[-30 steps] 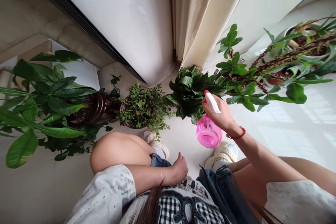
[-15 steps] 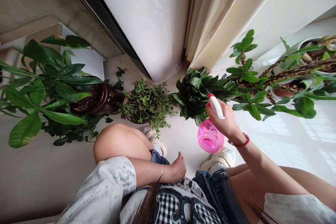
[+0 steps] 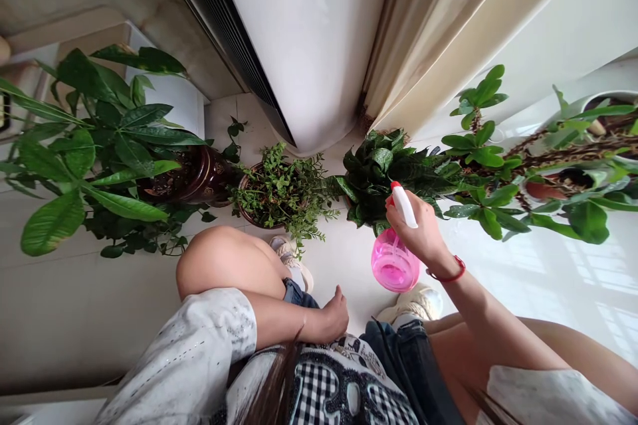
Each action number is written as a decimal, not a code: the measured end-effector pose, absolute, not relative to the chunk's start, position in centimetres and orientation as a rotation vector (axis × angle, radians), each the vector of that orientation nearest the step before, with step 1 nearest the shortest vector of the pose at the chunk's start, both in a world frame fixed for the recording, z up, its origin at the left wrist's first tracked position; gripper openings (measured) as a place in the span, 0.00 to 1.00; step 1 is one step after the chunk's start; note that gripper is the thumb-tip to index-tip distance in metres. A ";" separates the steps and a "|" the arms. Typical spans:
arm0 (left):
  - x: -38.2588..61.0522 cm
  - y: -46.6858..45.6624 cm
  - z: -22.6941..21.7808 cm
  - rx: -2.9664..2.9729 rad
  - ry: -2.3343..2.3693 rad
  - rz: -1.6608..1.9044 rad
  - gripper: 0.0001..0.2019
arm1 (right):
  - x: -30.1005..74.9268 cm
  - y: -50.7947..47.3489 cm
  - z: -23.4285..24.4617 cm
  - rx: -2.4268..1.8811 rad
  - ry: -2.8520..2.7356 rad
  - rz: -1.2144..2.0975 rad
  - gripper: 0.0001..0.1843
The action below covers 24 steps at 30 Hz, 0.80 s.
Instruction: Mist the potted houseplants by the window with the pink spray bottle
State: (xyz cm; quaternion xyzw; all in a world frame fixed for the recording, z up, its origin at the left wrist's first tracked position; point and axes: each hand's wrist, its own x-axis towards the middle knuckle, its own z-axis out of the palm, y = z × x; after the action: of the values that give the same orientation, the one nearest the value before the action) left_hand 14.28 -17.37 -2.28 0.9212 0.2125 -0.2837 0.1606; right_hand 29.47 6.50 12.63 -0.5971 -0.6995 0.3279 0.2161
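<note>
My right hand [image 3: 423,229] is wrapped round the neck of a spray bottle [image 3: 395,262] with a pink see-through body, a white head and a red nozzle. The bottle is held above the floor, its nozzle facing the dark-green leafy plant [image 3: 371,169]. Some pink-tinted liquid seems to show inside the bottle. My left hand [image 3: 336,315] rests near my lap, fingers curled in and thumb sticking up; I see nothing in it. Left of the dark-green plant, a small-leaved bushy potted plant [image 3: 279,196] stands close to my knee.
A large broad-leaved plant in a glossy brown pot [image 3: 197,176] stands at the left. Thorny-stemmed plants [image 3: 553,146] reach in from the right. Behind the pots are a tall white appliance [image 3: 309,46] with a dark grille and a beige curtain [image 3: 428,46]. My shoes are on the pale tiles.
The spray bottle in my right hand has shifted slightly left relative to the dark-green plant. The view has turned a little, so the plants and curtain appear farther right. My left hand keeps its pose.
</note>
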 end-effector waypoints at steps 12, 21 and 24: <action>13.4 -17.2 -1.6 2.581 0.714 -0.714 0.10 | 28.4 6.4 12.7 -1.644 -1.941 0.953 0.03; 13.4 -17.5 -2.0 2.554 0.728 -0.771 0.11 | 27.8 5.2 12.5 -1.651 -2.015 0.960 0.04; 13.4 -17.8 -2.1 2.547 0.736 -0.759 0.11 | 27.6 4.9 12.2 -1.651 -2.011 0.941 0.05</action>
State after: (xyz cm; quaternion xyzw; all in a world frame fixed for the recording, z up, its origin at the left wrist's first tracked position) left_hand 13.44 -17.82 -2.13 0.9067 0.2618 -0.2701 0.1908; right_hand 27.62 4.92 12.22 -0.5864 -0.7139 0.3342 0.1863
